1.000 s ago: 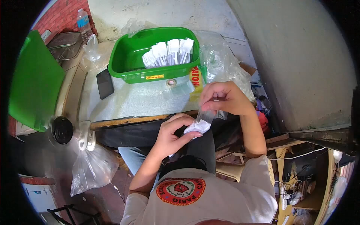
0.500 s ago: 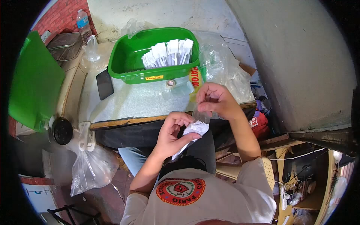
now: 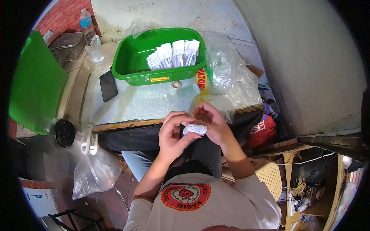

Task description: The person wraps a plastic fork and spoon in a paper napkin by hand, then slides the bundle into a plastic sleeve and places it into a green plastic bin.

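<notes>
Over my lap, just in front of the table edge, my left hand (image 3: 172, 135) is closed on a small white paper packet (image 3: 195, 129), its thumb along the near side. My right hand (image 3: 216, 124) meets it from the other side, fingers curled at the packet's far end; its fingertips are partly hidden. Beyond them on the table stands a green basin (image 3: 131, 80), with several folded white paper packets (image 3: 173, 54) lined up inside. A roll of tape (image 3: 176, 85) lies in front of the basin, beside a small clear plastic piece (image 3: 189, 92).
Clear plastic bags (image 3: 223, 65) and a yellow wrapper with red letters (image 3: 201, 80) lie right of the basin. To the left are a phone (image 3: 108, 86), a water bottle (image 3: 87, 24) and a green lid-like panel (image 3: 36, 84). A plastic bag (image 3: 96, 175) hangs below the table edge.
My right hand has come down and inward to the packet; it was raised, pulling at clear plastic. The packet has turned from slanting to nearly level.
</notes>
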### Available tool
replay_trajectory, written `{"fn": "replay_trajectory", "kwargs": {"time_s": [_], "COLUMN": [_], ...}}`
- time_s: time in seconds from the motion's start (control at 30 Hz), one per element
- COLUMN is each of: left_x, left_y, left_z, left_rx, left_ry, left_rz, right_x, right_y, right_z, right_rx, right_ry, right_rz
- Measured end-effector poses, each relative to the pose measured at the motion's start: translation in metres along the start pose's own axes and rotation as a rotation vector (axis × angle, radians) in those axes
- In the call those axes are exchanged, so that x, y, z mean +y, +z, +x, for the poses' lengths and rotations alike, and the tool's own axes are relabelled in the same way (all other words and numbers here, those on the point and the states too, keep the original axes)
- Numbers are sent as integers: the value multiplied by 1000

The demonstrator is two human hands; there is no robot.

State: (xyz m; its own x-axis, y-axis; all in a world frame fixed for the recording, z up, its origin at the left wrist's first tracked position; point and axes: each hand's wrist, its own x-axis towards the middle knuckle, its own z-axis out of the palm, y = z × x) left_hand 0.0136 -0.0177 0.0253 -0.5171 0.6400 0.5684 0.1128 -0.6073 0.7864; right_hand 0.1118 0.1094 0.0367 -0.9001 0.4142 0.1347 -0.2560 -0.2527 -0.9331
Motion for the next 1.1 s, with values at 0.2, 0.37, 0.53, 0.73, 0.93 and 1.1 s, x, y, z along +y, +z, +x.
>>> {"fn": "replay_trajectory", "kwargs": {"time_s": [0.2, 0.37, 0.53, 0.73, 0.93, 1.1], "left_x": [-7, -17, -14, -16, -16, 4], "left_y": [-2, -5, 1, -9, -28, -46], "left_z": [-4, -3, -1, -2, -3, 5], "left_rx": [13, 120, 201, 243, 236, 11], "left_ry": [4, -42, -22, 27, 157, 285], "left_rz": [-147, -376, -504, -271, 80, 418], "right_x": [7, 23, 9, 0, -6, -15], "right_y": [5, 4, 9, 25, 24, 18], "right_z": [-14, -19, -28, -36, -36, -35], "right_rx": [25, -21, -198, -82, 4, -5], "right_ry": [-76, -56, -254, -249, -497, -607], "right_rz": [19, -75, -442, -734, -1059, -1191]}}
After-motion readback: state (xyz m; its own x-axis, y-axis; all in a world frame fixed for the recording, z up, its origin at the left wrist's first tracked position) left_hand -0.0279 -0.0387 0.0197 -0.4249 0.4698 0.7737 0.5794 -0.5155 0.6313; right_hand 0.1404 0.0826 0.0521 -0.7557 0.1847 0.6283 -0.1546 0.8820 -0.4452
